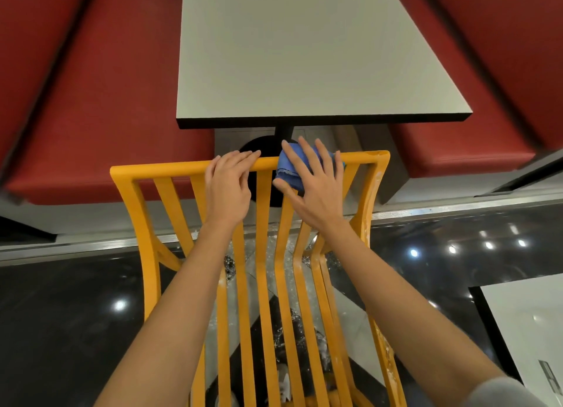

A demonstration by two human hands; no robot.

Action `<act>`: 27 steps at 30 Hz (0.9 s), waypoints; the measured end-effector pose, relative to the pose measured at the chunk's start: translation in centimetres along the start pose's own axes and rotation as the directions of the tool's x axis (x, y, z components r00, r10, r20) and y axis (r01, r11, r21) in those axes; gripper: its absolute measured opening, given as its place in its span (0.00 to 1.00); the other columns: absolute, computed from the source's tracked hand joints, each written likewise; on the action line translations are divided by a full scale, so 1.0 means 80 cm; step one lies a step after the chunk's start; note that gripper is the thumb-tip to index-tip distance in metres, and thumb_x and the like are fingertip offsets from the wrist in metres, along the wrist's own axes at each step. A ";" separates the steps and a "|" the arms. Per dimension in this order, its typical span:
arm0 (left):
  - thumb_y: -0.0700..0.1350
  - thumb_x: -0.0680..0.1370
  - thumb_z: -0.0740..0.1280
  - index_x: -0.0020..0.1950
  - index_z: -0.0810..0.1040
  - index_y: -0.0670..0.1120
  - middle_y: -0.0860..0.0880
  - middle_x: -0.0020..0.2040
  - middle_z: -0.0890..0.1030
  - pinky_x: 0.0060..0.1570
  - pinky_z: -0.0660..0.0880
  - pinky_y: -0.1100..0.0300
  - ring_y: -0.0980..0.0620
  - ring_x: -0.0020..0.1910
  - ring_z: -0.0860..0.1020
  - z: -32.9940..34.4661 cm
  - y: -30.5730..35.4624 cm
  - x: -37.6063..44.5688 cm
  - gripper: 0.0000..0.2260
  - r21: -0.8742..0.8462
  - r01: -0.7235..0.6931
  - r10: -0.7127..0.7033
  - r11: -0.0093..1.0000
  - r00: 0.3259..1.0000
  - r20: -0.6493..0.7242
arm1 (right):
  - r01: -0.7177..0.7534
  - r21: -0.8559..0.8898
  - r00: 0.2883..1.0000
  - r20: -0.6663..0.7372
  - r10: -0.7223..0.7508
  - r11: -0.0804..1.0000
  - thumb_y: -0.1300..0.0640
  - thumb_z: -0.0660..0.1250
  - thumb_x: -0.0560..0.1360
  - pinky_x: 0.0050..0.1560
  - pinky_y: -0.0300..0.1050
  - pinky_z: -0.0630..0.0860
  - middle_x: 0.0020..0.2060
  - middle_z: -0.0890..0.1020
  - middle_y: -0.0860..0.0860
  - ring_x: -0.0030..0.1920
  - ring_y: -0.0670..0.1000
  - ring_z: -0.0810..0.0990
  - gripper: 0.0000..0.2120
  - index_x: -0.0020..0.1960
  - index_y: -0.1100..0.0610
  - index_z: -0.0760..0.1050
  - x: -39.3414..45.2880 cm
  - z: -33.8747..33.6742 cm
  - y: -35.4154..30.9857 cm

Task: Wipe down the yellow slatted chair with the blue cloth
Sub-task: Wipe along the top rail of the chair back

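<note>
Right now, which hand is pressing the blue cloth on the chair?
The right hand presses the blue cloth on the top rail; the left hand rests bare.

Bare forearms, grey sleeve (505, 391) at right elbow

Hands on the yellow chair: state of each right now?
Left hand: open, fingers resting on the top rail of the yellow chair, holding nothing.
Right hand: open, straight fingers pressing the blue cloth against the rail.
</note>
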State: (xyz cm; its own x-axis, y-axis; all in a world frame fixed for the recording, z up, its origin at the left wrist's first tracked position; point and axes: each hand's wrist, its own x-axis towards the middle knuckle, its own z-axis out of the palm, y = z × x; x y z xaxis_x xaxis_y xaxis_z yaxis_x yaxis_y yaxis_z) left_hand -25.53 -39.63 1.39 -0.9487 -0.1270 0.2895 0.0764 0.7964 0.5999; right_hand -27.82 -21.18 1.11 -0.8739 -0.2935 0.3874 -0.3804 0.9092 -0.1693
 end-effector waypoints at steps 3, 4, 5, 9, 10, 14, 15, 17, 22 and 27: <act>0.37 0.82 0.60 0.70 0.75 0.53 0.52 0.66 0.78 0.72 0.52 0.58 0.51 0.69 0.70 -0.001 -0.002 0.000 0.19 -0.003 -0.001 0.001 1.000 1.000 0.008 | 0.091 -0.114 0.996 0.031 -0.088 0.989 0.45 0.53 0.82 0.73 0.62 0.56 0.72 0.69 0.50 0.73 0.58 0.65 0.23 0.77 0.43 0.57 0.004 -0.006 0.042; 0.37 0.82 0.60 0.70 0.75 0.53 0.52 0.66 0.78 0.72 0.52 0.57 0.51 0.69 0.70 -0.001 -0.003 0.000 0.19 -0.003 -0.001 0.001 1.000 1.000 0.009 | 0.085 -0.113 0.996 0.028 -0.082 0.990 0.50 0.55 0.82 0.73 0.61 0.57 0.70 0.70 0.51 0.71 0.58 0.66 0.24 0.77 0.45 0.58 0.005 -0.008 0.057; 0.37 0.82 0.60 0.70 0.75 0.53 0.52 0.66 0.78 0.72 0.52 0.57 0.51 0.69 0.70 0.000 -0.003 0.000 0.19 -0.006 -0.002 0.002 1.000 1.000 0.007 | 0.057 -0.090 0.998 0.009 -0.056 0.994 0.54 0.57 0.81 0.74 0.59 0.58 0.69 0.71 0.52 0.70 0.58 0.67 0.24 0.76 0.46 0.60 0.004 -0.009 0.071; 0.36 0.81 0.61 0.70 0.75 0.52 0.52 0.66 0.78 0.73 0.52 0.55 0.51 0.69 0.70 0.004 0.002 -0.001 0.19 -0.018 0.011 -0.011 1.000 1.000 -0.008 | -0.142 0.055 0.986 -0.076 0.145 0.988 0.58 0.61 0.79 0.72 0.62 0.61 0.69 0.72 0.53 0.72 0.58 0.65 0.24 0.74 0.48 0.65 -0.004 -0.013 0.076; 0.36 0.81 0.61 0.70 0.75 0.51 0.51 0.66 0.78 0.73 0.52 0.55 0.50 0.69 0.70 0.005 0.003 -0.001 0.20 -0.022 0.017 -0.018 1.000 1.000 -0.014 | -0.191 0.080 0.978 -0.068 0.197 0.978 0.53 0.59 0.80 0.72 0.63 0.60 0.70 0.71 0.52 0.73 0.59 0.62 0.22 0.74 0.49 0.65 -0.004 -0.013 0.061; 0.35 0.81 0.60 0.70 0.75 0.51 0.51 0.65 0.78 0.73 0.52 0.54 0.49 0.69 0.70 0.007 0.003 0.001 0.20 -0.017 0.023 -0.023 1.000 1.000 -0.018 | -0.109 0.019 0.993 0.056 0.108 0.994 0.33 0.52 0.77 0.76 0.60 0.50 0.73 0.68 0.51 0.76 0.60 0.57 0.34 0.77 0.50 0.60 0.012 0.001 -0.013; 0.35 0.80 0.60 0.70 0.75 0.51 0.51 0.66 0.78 0.73 0.52 0.54 0.49 0.69 0.70 0.007 0.002 0.001 0.20 -0.013 0.019 -0.019 1.000 1.000 -0.015 | -0.060 -0.010 0.996 0.066 0.061 0.998 0.33 0.52 0.77 0.76 0.60 0.52 0.71 0.71 0.52 0.74 0.60 0.61 0.34 0.77 0.51 0.61 0.020 0.007 -0.023; 0.35 0.80 0.60 0.70 0.75 0.51 0.51 0.66 0.78 0.73 0.53 0.54 0.49 0.69 0.70 0.006 0.001 0.001 0.21 0.008 0.012 -0.012 1.000 1.000 -0.003 | -0.008 -0.025 0.998 0.058 0.010 1.000 0.37 0.55 0.78 0.74 0.60 0.56 0.66 0.75 0.53 0.70 0.61 0.68 0.30 0.75 0.52 0.64 0.032 0.014 -0.027; 0.35 0.80 0.61 0.71 0.74 0.52 0.51 0.67 0.77 0.73 0.55 0.54 0.51 0.69 0.71 0.004 0.005 -0.002 0.21 0.104 0.001 -0.001 0.995 1.000 -0.005 | 0.181 0.019 0.982 0.058 -0.182 0.983 0.53 0.67 0.77 0.69 0.53 0.64 0.65 0.76 0.51 0.65 0.57 0.72 0.25 0.73 0.52 0.66 0.029 0.002 0.036; 0.34 0.80 0.61 0.70 0.75 0.49 0.49 0.67 0.78 0.74 0.55 0.51 0.48 0.70 0.70 0.010 0.010 -0.005 0.21 0.076 0.027 -0.025 0.997 0.999 -0.029 | -0.012 0.115 0.998 -0.065 0.019 0.993 0.57 0.67 0.77 0.73 0.52 0.58 0.65 0.75 0.48 0.68 0.54 0.69 0.23 0.71 0.51 0.69 0.008 -0.009 0.089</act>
State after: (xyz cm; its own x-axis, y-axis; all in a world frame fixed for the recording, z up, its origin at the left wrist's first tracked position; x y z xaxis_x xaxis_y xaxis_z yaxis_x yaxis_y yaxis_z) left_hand -25.31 -38.51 1.16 -0.9409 -0.1643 0.2961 0.0270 0.8353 0.5491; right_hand -30.91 -14.69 0.81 -0.8597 -0.2564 0.4418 -0.4026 0.8724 -0.2772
